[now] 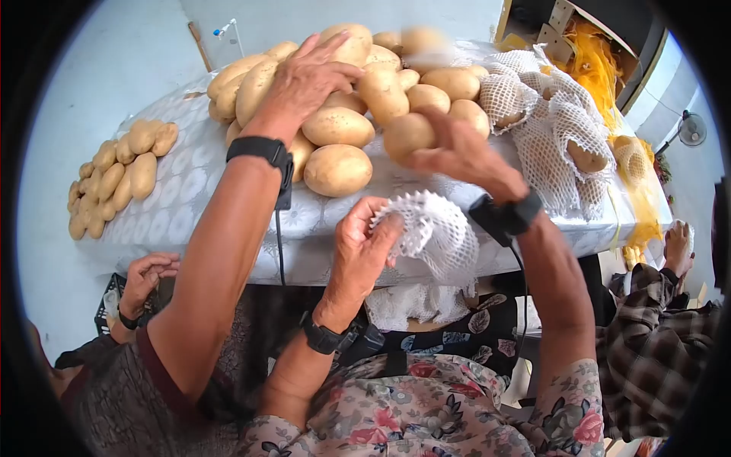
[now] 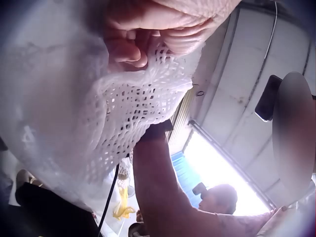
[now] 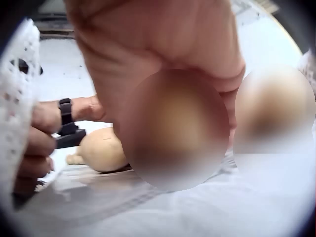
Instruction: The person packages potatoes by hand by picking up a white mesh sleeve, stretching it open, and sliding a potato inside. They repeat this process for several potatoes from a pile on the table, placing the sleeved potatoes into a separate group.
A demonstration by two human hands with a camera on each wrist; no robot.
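My left hand (image 1: 359, 255) holds a white foam net sleeve (image 1: 438, 236) low in front of the table. In the left wrist view the fingers (image 2: 126, 52) pinch the bunched edge of this mesh. To the right and above, my right hand (image 1: 468, 156) grips a potato (image 1: 407, 139) at the front of the heap. That potato is blurred in the right wrist view, under the curled right hand (image 3: 158, 39). Several bare potatoes (image 1: 338, 170) lie around it, and potatoes in foam nets (image 1: 560, 145) lie to the right.
Another person's hand (image 1: 308, 80) reaches over the potato heap from the left. A smaller potato pile (image 1: 122, 175) sits at the table's left end. Yellow mesh (image 1: 594, 68) hangs at the right, and more foam nets (image 1: 419, 305) rest on my lap.
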